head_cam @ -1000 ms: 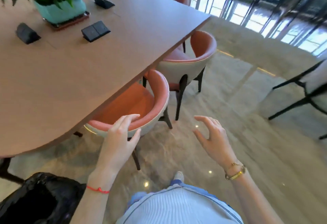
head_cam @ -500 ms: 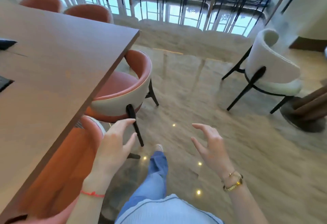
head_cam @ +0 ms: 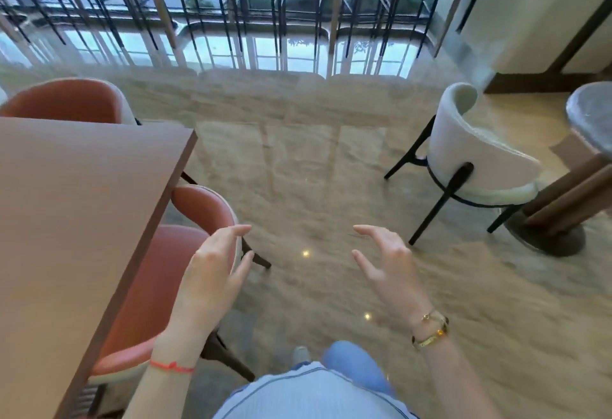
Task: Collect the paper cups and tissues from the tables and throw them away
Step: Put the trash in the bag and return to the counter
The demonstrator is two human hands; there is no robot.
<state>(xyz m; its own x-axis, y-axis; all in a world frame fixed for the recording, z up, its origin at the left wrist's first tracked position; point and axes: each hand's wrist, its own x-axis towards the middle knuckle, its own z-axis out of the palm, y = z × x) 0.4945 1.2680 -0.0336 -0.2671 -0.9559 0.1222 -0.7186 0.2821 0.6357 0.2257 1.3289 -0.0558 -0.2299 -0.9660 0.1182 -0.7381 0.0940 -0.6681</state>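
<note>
Both hands, left hand [head_cam: 212, 273] and right hand [head_cam: 387, 266], hover empty, fingers loosely spread, over glossy marbled floor [head_cam: 314, 186]

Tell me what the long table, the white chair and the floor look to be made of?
Table: apparently wood or wood-look laminate, matte brown, with faint grain and a darker edge. White chair: nubby fabric shell, seemingly bouclé, on thin black legs, metal or painted wood. Floor: polished stone or marble-look tile, veined and mirroring the windows.
</note>
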